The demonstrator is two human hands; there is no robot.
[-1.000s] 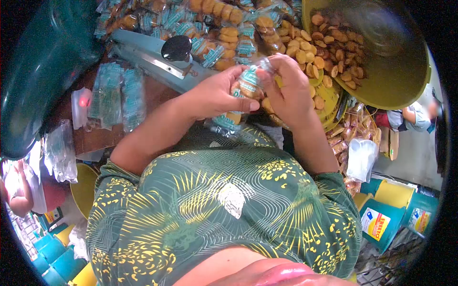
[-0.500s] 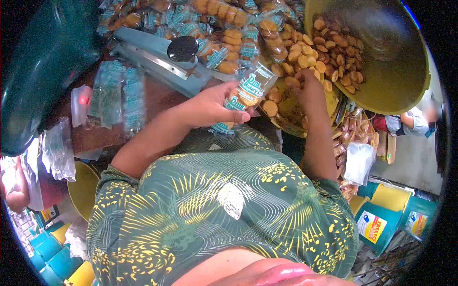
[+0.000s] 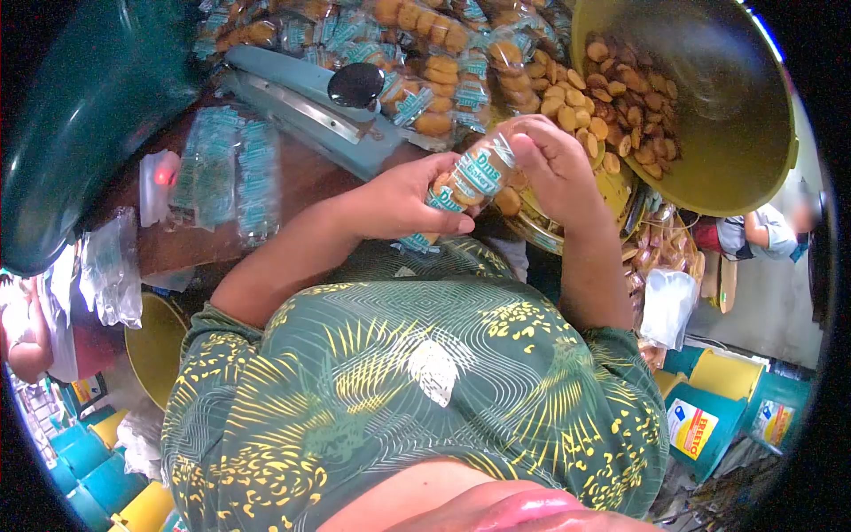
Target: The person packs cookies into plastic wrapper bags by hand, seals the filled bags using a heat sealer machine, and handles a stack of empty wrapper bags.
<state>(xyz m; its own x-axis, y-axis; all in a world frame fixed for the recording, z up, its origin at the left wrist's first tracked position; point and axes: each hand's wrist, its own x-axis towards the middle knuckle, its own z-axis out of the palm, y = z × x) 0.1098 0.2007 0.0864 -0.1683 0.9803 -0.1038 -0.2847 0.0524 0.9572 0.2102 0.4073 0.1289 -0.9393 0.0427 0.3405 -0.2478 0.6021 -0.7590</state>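
My left hand (image 3: 412,199) is wrapped round a clear plastic bag (image 3: 479,173) printed "Dms Bakery" in teal, with its thumb across the front. Round golden cookies show through the plastic, and the bag tilts up to the right. My right hand (image 3: 558,173) is at the bag's upper end, fingers curled and closed against it. Whatever those fingers hold is hidden. Just beyond lie loose cookies (image 3: 567,106), beside a large tilted yellow tub (image 3: 727,124) with more cookies in it.
A blue-grey bag sealer (image 3: 301,115) with a black knob lies on the brown table (image 3: 306,191). Flat printed bags (image 3: 213,168) are to its left, filled cookie packs (image 3: 434,89) behind. Teal and yellow buckets (image 3: 705,426) stand lower right. Another person (image 3: 767,230) is at far right.
My right hand has come up and left from the loose cookies to the upper end of the bag. My left hand still holds the bag, a little further right.
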